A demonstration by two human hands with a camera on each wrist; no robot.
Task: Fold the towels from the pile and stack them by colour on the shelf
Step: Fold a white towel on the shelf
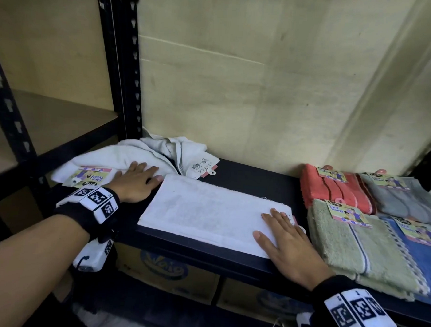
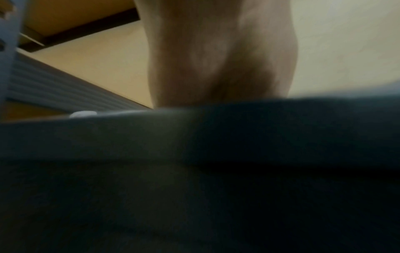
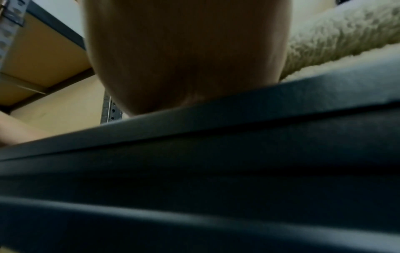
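Pressing flat right hand (image 1: 288, 241) on white towel (image 1: 207, 214) lying half-folded on shelf (image 1: 245, 179); resting flat left hand (image 1: 138, 182) on white pile (image 1: 126, 155); risking fold slipping, front edge overhanging.

The head view is dim and soft, lit evenly from the front, with the pale wall (image 1: 261, 79) brightest and the space under the shelf (image 1: 245, 186) sunk in shadow. Its wide lens bends the black upright (image 1: 125, 62) and stretches the corners. Both wrist views are darker and blurred: the left hand (image 2: 220, 51) and right hand (image 3: 186, 51) fill the top as out-of-focus, backlit shapes, and the lower half of each is near-black, grainy shelf edge
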